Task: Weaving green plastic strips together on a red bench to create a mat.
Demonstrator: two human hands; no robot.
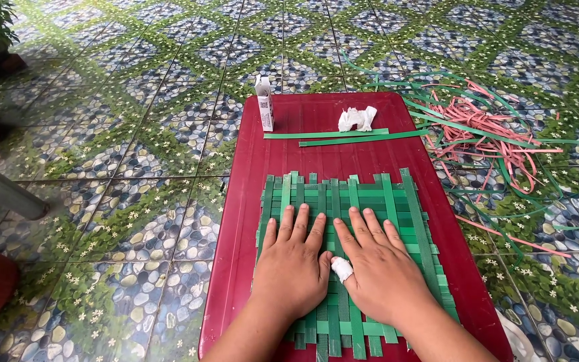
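Both palms flat on the green woven mat (pixel 363 201) at the middle of the red bench (pixel 249 167) — left hand (pixel 293 265) and right hand (pixel 380 268) side by side, fingers spread, gripping nothing. White bandage (pixel 342 268) on the right thumb. Best pressed evenly, keeping strips square and tight. Two loose green strips (pixel 343 136), crumpled white tissue (pixel 357 118), small carton (pixel 265 104) at the far end — tangled strips (pixel 484 127) on the tiled floor.

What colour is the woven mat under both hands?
Green: the woven mat is interlaced strips in light and dark green, lying on a dark red table. Head view shows it.
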